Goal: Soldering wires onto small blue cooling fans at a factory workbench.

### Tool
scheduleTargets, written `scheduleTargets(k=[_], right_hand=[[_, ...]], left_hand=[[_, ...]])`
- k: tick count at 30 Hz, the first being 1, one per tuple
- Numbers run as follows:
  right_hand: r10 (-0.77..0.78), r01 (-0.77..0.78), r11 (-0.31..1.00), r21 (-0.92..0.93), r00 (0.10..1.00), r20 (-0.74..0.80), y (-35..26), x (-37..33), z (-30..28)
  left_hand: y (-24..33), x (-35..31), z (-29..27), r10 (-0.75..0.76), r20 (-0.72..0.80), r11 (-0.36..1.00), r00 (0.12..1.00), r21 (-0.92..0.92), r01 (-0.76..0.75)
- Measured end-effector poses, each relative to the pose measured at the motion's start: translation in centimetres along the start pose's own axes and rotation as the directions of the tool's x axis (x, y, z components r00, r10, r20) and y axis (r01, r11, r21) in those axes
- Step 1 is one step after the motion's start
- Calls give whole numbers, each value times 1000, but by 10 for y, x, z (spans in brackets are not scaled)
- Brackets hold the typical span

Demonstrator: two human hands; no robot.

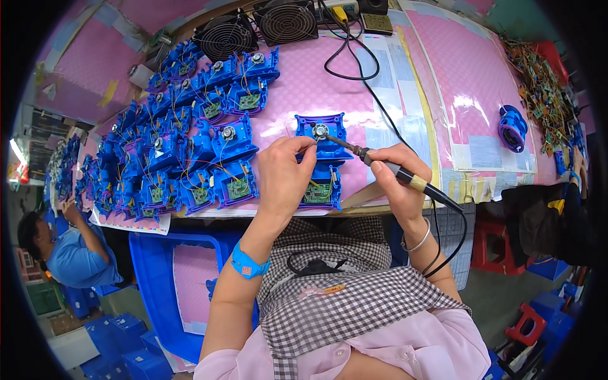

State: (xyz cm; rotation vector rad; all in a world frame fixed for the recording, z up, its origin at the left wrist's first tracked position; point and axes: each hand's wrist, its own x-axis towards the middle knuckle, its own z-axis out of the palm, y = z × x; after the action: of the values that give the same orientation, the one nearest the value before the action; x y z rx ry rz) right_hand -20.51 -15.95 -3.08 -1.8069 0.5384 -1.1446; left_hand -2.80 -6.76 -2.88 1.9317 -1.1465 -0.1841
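My right hand [405, 183] grips a soldering iron [362, 152] like a pen. Its tip reaches left to the round metal speaker [320, 131] in an open blue plastic housing [335, 150]. Thumb and fingertips of my left hand [285, 171] are pinched together just beside that speaker; what sits between them is too small to make out. Nearer to me, a second blue half with a green circuit board [318, 192] lies below the speaker half, partly covered by my left hand.
Rows of blue housings [168, 149] with boards and wires fill the table's left. Two black fans [286, 24] stand at the back. A black cord [380, 95] crosses the pink table. At right are one blue part [512, 128] and heaped small components [538, 88]. People work on both sides.
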Motion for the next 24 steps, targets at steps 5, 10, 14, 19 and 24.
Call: scheduleTargets(k=[5,10,14,19,24], right_hand=[[7,-7,1000,-25,1000,-20,-2,-1,-8],[136,-130,990,62,985,-102,3,-8,-12],[239,-175,954,244,935,-263,9,-11,-13],[330,-92,876,473,829,-450,9,-5,-15],[271,-12,883,469,829,-489,11,1,-34]], left_hand=[[-1,0,0,8,-3,1000,1000,16,-8],[-1,1,2,24,-7,1000,1000,7,-24],[-3,2,3,24,-7,1000,1000,-4,-24],[5,-3,-5,162,-118,986,980,59,-156],[40,-18,-3,161,177,950,971,239,-201]])
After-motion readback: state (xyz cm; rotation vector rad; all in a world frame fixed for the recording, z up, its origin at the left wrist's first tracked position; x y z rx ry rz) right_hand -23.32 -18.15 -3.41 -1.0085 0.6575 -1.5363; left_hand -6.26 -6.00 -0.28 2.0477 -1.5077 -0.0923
